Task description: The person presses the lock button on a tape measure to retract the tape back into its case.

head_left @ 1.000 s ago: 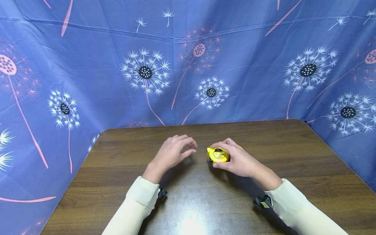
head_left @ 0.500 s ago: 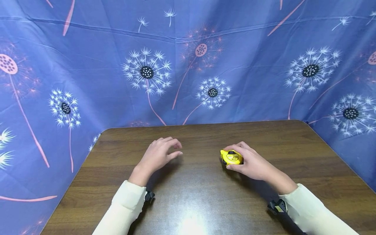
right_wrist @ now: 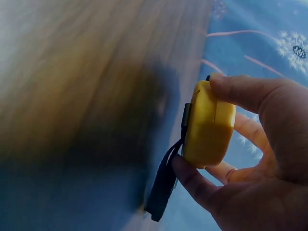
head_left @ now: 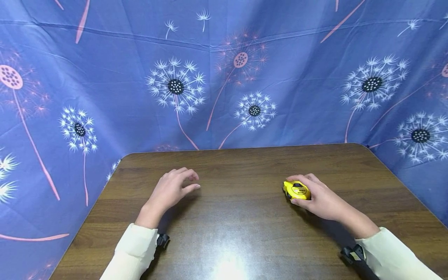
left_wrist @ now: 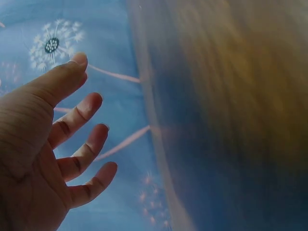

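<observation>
A yellow tape measure with black trim is gripped between the thumb and fingers of my right hand, right of the table's middle. In the right wrist view the tape measure shows its yellow side, and a black wrist strap hangs from it. My left hand hovers over the left part of the table with nothing in it. Its fingers are relaxed and slightly bent, the thumb apart from them, as the left hand shows in the left wrist view.
The brown wood-grain table has rounded far corners and a bright glare near its front. A blue cloth with dandelion prints hangs behind it and along both sides. Dark wrist cameras sit at the cuffs.
My right hand has carried the tape measure to the right. The left hand has moved left and slightly nearer, so the gap between the hands is much wider.
</observation>
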The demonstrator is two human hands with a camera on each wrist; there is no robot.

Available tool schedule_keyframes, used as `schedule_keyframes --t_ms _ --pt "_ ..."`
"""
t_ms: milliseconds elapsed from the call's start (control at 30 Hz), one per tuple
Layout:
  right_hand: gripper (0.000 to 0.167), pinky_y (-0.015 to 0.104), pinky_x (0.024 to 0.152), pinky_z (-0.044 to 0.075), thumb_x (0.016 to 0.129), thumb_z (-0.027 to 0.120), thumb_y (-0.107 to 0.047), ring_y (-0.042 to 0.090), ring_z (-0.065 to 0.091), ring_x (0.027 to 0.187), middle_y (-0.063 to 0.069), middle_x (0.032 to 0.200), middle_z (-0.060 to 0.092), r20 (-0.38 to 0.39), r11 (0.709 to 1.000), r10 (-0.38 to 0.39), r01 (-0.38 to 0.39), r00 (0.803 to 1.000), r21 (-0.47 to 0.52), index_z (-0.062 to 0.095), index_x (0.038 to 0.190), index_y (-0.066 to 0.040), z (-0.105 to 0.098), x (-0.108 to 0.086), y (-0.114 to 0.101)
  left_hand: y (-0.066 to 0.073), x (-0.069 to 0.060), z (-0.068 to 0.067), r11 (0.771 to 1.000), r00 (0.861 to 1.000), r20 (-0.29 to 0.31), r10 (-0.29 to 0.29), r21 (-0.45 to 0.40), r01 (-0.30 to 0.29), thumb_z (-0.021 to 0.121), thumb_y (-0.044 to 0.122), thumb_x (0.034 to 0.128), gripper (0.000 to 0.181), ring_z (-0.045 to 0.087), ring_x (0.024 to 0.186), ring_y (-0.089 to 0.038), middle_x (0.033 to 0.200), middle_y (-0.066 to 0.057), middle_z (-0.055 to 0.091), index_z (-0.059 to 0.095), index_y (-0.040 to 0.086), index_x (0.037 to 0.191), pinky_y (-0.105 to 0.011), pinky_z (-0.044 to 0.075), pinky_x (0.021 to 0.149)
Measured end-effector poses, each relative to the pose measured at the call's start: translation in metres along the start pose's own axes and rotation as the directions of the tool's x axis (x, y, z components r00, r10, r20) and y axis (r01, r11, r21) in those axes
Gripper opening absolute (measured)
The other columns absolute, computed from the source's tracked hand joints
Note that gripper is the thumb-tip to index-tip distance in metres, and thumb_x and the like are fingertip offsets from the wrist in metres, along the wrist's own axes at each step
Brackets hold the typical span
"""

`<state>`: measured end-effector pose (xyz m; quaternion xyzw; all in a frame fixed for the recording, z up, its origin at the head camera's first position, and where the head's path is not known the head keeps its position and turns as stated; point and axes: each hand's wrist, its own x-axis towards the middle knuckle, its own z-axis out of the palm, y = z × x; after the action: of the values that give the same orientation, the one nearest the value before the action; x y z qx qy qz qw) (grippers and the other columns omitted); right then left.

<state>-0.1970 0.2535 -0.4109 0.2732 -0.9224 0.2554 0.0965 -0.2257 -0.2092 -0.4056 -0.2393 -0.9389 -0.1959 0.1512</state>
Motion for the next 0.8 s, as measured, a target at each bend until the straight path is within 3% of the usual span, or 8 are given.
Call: schedule_keyframes --t_ms 133,433,800 --pt "0.062 0.035 0.072 0.049 0.084 0.088 -0.016 0.019 0.054 0.098 0.010 0.116 0.058 -0.007 1.000 0.026 -0.026 1.000 -0.008 0.058 0.138 -0.023 -0.005 -0.010 0.008 -0.009 -0.008 -0.006 0.999 0.999 0.015 -0.037 0.004 0.037 0.082 0.035 0.0898 0.020 0.067 0.090 -0.024 0.099 0.007 0.070 0.073 0.023 0.104 -0.051 0.050 0.079" --pt "0.066 0.035 0.072 0.049 0.078 0.091 -0.010 0.020 0.055 0.100 0.009 0.113 0.060 -0.073 0.997 -0.003 -0.003 0.997 -0.076 0.060 0.136 -0.018 -0.011 -0.026 0.026 -0.022 -0.016 -0.012 0.997 0.998 0.012 -0.062 0.049 0.062 0.081 0.039 0.0897 0.022 0.068 0.089 -0.024 0.099 0.007 0.070 0.072 0.024 0.103 -0.052 0.052 0.077" --pt "0.065 0.037 0.072 0.048 0.081 0.090 -0.015 0.025 0.056 0.100 0.013 0.116 0.059 -0.070 0.994 0.084 -0.089 0.994 -0.070 0.059 0.138 -0.021 -0.022 -0.036 0.034 -0.028 -0.019 -0.014 0.997 0.998 0.013 -0.054 0.058 0.053 0.081 0.040 0.0897 0.025 0.067 0.087 -0.022 0.099 0.005 0.071 0.072 0.022 0.104 -0.051 0.051 0.075"
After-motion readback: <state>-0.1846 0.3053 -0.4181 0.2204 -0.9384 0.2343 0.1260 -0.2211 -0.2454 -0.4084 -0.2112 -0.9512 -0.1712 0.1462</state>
